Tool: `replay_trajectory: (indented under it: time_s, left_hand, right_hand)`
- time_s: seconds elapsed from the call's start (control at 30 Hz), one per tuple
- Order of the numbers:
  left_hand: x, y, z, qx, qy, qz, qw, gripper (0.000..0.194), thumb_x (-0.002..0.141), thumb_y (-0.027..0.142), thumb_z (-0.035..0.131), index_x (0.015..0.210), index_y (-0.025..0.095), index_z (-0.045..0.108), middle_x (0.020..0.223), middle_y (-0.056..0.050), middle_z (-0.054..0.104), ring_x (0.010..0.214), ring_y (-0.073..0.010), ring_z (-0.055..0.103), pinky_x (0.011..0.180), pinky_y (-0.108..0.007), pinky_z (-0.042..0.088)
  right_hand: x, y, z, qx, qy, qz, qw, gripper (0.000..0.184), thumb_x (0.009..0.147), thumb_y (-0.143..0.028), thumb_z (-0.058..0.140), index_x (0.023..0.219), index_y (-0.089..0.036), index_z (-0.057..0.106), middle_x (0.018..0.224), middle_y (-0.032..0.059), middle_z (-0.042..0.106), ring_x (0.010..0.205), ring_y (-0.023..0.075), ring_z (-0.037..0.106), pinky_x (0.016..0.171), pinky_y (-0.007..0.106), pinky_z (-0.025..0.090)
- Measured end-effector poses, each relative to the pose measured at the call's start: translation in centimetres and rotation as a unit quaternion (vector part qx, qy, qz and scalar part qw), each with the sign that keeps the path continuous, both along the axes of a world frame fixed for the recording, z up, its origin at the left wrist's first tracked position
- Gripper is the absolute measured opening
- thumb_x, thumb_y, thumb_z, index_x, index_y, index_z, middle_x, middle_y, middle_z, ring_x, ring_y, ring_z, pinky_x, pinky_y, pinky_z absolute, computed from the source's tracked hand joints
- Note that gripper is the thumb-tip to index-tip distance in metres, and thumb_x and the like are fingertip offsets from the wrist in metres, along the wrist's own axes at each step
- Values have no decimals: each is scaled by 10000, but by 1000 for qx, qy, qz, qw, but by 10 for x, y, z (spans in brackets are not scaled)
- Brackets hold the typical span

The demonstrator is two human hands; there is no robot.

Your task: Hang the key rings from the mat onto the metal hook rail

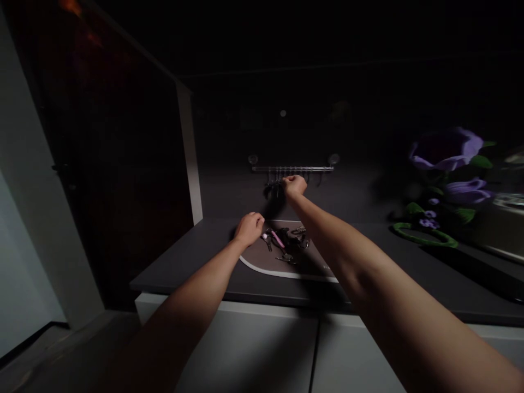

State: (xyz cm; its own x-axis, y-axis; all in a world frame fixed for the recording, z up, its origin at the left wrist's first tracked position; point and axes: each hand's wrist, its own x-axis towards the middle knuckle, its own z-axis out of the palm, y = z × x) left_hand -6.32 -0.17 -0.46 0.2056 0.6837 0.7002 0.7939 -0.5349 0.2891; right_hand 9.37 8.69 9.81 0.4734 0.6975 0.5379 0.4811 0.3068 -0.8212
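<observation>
At the clear hook rail [293, 168] on the back wall, my right hand [295, 186] is raised with fingers and thumb pinched together. What it grips, if anything, is too dark and small to make out. Dark keys [275, 185] hang from the hooks just left of it. Lower down, my left hand [250, 228] is held with curled fingers over the left part of a brown mat with a white rim [262, 268]. Beside its fingertips lies a loose pile of keys and key rings [289, 259], with a pink strip [277, 239] among them.
The mat lies on a dark countertop [184, 267] above white cabinet fronts [254, 338]. Purple flowers [448, 150] with a green looped base [426, 234] stand at the right, near a pale container [501, 229]. A dark door [123, 164] is at the left.
</observation>
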Motion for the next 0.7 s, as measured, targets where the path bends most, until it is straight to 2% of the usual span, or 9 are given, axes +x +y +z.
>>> replay_trajectory:
  time_s: [0.23, 0.7]
  left_hand:
    - [-2, 4, -1, 5, -13, -9, 1000, 209, 832, 201, 417, 808, 161, 621, 830, -66, 619, 814, -168, 547, 747, -279, 408]
    - [-4, 5, -1, 3, -3, -27, 1000, 192, 831, 202, 427, 792, 169, 612, 817, -52, 611, 809, -158, 539, 740, -269, 406]
  right_hand:
    - [4, 4, -12, 11, 31, 26, 999, 123, 660, -223, 606, 737, -142, 659, 748, 61, 681, 681, 145, 610, 681, 239, 464]
    - [10, -12, -6, 30, 40, 72, 996, 102, 630, -215, 616, 699, -143, 639, 628, 17, 637, 594, 117, 581, 632, 225, 467]
